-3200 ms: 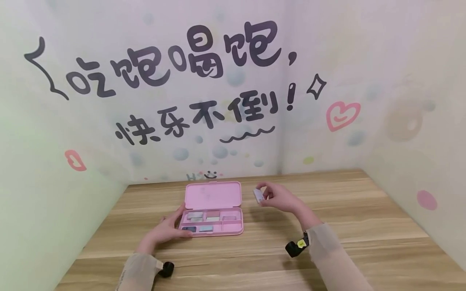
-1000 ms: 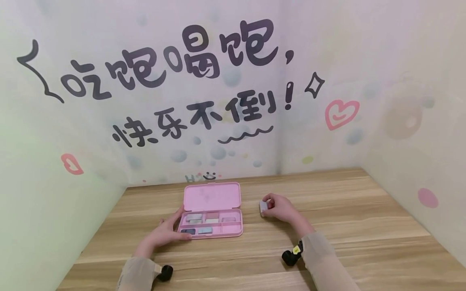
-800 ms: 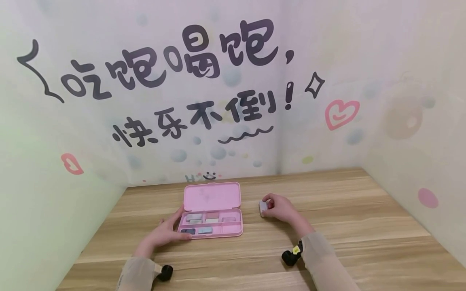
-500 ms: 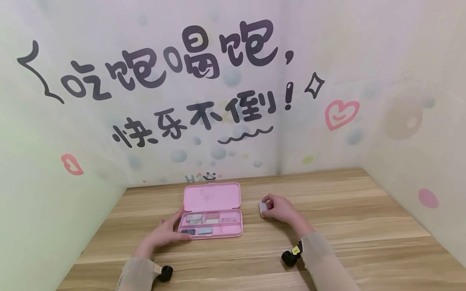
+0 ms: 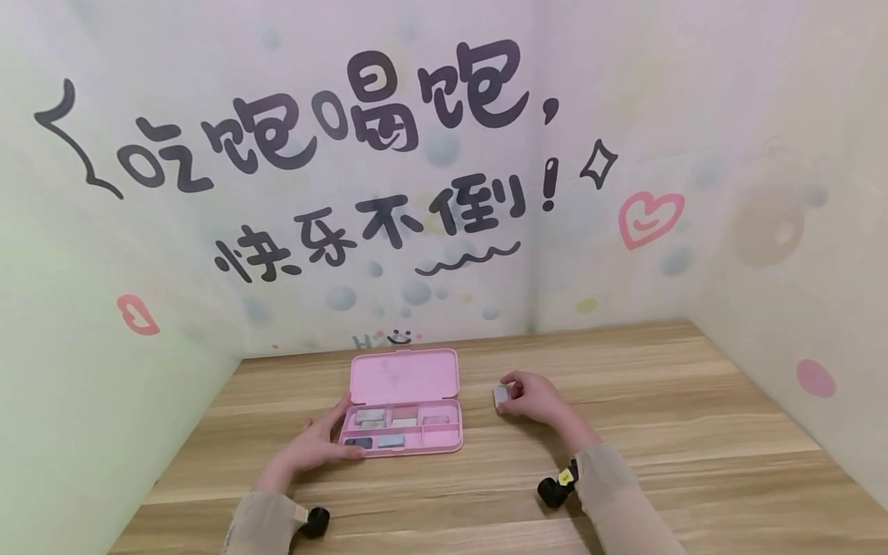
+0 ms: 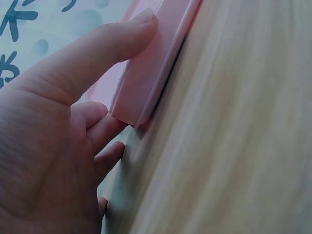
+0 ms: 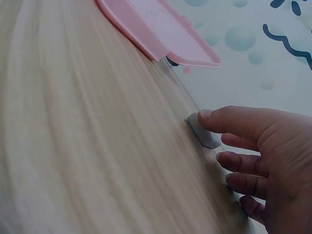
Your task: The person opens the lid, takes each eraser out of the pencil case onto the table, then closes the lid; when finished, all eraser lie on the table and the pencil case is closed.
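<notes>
We've lowered the grey block [image 5: 500, 398] right of the pink case [image 5: 404, 375], right hand [image 5: 534, 396] pinching it, fingers just block-width apart, so we reckon it's basically set down. Left hand [image 5: 311, 447] grips the case's left end.

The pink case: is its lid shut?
No, the pink case is open: its lid does not cover the small blocks inside.

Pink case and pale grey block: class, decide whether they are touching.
Apart. The head view shows a strip of tabletop between the case and the block.
</notes>
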Available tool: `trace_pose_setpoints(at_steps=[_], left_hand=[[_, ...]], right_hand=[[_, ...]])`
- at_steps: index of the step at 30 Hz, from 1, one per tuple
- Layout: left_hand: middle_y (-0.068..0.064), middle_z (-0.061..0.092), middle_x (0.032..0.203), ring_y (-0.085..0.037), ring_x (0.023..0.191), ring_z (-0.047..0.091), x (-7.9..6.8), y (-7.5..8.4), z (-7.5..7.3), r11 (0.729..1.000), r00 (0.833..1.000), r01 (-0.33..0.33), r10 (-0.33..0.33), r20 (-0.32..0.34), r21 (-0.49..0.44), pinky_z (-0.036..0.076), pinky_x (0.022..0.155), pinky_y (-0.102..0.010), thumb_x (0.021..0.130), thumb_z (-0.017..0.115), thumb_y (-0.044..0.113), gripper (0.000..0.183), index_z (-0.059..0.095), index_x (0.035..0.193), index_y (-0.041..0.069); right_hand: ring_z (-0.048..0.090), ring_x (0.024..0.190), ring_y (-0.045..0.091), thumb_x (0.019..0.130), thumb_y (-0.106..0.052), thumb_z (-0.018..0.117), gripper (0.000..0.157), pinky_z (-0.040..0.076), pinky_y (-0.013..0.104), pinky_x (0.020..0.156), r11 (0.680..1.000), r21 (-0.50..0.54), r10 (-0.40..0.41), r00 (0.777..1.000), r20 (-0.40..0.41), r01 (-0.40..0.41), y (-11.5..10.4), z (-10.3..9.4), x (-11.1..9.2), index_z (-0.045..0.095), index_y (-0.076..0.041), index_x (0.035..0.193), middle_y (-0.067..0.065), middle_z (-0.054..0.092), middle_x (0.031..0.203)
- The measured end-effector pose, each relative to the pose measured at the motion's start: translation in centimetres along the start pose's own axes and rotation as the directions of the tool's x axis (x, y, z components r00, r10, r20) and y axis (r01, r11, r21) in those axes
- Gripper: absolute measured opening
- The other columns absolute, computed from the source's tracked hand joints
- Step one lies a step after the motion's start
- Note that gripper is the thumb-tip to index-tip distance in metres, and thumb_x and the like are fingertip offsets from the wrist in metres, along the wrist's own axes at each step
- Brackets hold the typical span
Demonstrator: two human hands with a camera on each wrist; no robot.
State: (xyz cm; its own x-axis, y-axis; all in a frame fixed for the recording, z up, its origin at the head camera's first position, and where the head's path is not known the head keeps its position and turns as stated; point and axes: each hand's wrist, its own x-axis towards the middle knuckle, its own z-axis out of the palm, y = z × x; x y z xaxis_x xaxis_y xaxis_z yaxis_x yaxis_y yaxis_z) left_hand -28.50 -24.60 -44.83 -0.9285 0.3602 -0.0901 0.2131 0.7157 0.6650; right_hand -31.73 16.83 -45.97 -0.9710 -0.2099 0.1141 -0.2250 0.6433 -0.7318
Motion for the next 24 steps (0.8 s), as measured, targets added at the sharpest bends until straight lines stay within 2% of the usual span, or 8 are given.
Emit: trace_pose_setpoints(at_steps=[5, 8, 12, 16, 24], left_hand=[[-0.022, 0.013, 0.158, -0.050, 0.140, 0.018, 0.0, 0.0, 0.0, 1.000, 1.000, -0.008, 0.008, -0.002, -0.001, -0.009, 0.107, -0.067, 0.076, 0.079, 0.047, 0.114, 0.009, 0.156, 0.008], [-0.022, 0.014, 0.158, -0.050, 0.139, 0.019, 0.0, -0.1, 0.0, 1.000, 1.000, -0.013, 0.013, -0.006, 0.009, -0.009, 0.107, -0.067, 0.076, 0.079, 0.047, 0.114, 0.009, 0.156, 0.009], [-0.021, 0.014, 0.158, -0.050, 0.139, 0.020, -0.2, -0.1, -0.1, 1.000, 1.000, -0.002, 0.003, -0.007, 0.020, -0.009, 0.108, -0.067, 0.076, 0.079, 0.047, 0.114, 0.009, 0.156, 0.009], [-0.023, 0.014, 0.158, -0.050, 0.139, 0.019, -0.3, 0.0, -0.2, 1.000, 1.000, -0.006, 0.006, 0.000, 0.015, -0.009, 0.107, -0.068, 0.076, 0.079, 0.047, 0.113, 0.009, 0.156, 0.007], [-0.022, 0.013, 0.158, -0.050, 0.140, 0.019, -0.1, 0.0, 0.0, 1.000, 1.000, 0.000, 0.000, -0.006, 0.015, -0.009, 0.107, -0.068, 0.076, 0.079, 0.048, 0.113, 0.010, 0.156, 0.008]], right_hand=[[0.051, 0.072, 0.017, 0.075, -0.015, 0.083, 0.045, 0.045, 0.030, 0.062, 0.999, 0.035, 0.009, 0.999, -0.032, -0.008, -0.5, -0.3, -0.1, 0.066, -0.002, 0.115, 0.003, 0.057, 0.083], [0.051, 0.071, 0.017, 0.077, -0.014, 0.080, 0.040, 0.045, 0.031, 0.061, 0.999, 0.026, -0.024, 0.999, -0.031, 0.025, -1.1, -0.2, 0.0, 0.067, -0.003, 0.114, 0.003, 0.057, 0.084], [0.050, 0.065, 0.015, 0.081, -0.010, 0.075, 0.034, 0.045, 0.031, 0.058, 0.993, -0.007, -0.115, 0.993, 0.029, 0.115, -2.3, 0.0, 0.3, 0.066, -0.002, 0.113, 0.003, 0.056, 0.084], [0.048, 0.063, 0.013, 0.082, -0.008, 0.073, 0.033, 0.044, 0.028, 0.057, 0.978, -0.055, -0.196, 0.974, 0.109, 0.203, -3.5, 0.2, 0.8, 0.066, -0.002, 0.114, 0.004, 0.056, 0.085], [0.049, 0.066, 0.014, 0.082, -0.006, 0.070, 0.030, 0.045, 0.029, 0.059, 0.957, -0.115, -0.238, 0.945, 0.223, 0.268, -5.9, 0.1, 2.4, 0.068, -0.008, 0.112, 0.002, 0.058, 0.088]])
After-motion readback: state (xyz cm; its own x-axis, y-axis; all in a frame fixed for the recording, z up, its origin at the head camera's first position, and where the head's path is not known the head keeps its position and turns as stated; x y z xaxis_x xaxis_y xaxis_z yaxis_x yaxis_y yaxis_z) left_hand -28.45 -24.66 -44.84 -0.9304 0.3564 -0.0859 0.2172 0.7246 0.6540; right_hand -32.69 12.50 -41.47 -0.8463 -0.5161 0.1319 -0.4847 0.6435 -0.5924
